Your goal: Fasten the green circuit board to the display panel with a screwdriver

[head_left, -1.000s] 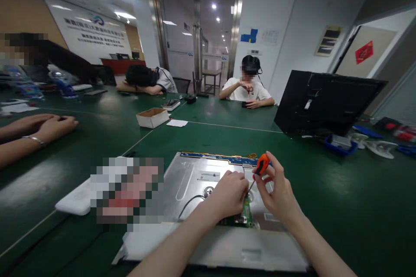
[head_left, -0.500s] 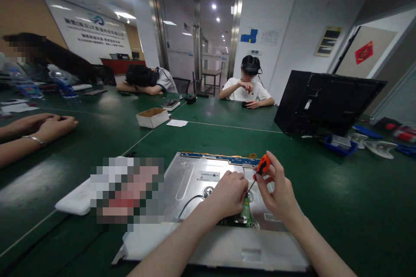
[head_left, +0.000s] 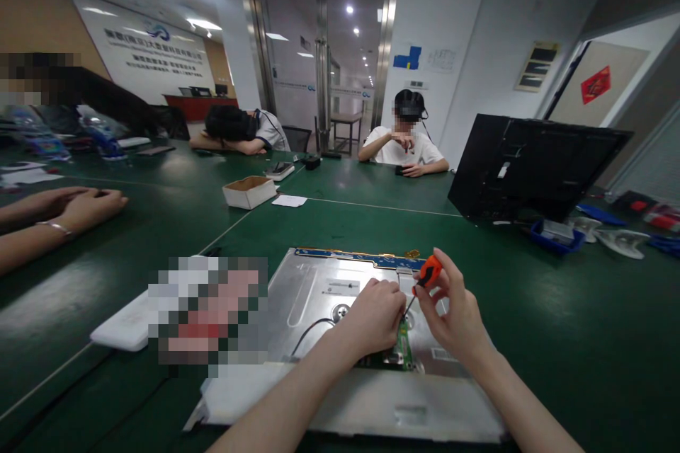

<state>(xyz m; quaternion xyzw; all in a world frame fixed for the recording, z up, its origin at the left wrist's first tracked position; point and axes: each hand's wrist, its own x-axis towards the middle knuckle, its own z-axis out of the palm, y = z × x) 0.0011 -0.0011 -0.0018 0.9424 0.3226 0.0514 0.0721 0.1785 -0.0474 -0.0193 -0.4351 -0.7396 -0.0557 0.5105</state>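
A flat metal display panel (head_left: 302, 294) lies in front of me, with a blue circuit strip (head_left: 348, 257) along its far edge and a green circuit board (head_left: 404, 348) near its middle. My right hand (head_left: 451, 304) grips an orange and black screwdriver (head_left: 429, 271) by its handle. Its thin shaft slants down to the left, toward the board. My left hand (head_left: 375, 315) rests over the board with curled fingers beside the screwdriver's tip. Whatever those fingers hold is hidden, as is the exact spot the tip touches. A black cable (head_left: 311, 331) runs out from under my left wrist.
Left of the panel lies a white slab-like object (head_left: 125, 322) beside a blurred patch. Farther off are an open cardboard box (head_left: 249, 193) and paper (head_left: 290, 201). A black monitor (head_left: 536, 170) and a blue tray (head_left: 555, 237) stand right. Another person's hands (head_left: 88, 209) rest at left.
My right hand and the screwdriver have shifted very slightly left. My left hand stays in place over the board. Across the table, the seated person's raised hand has moved a little.
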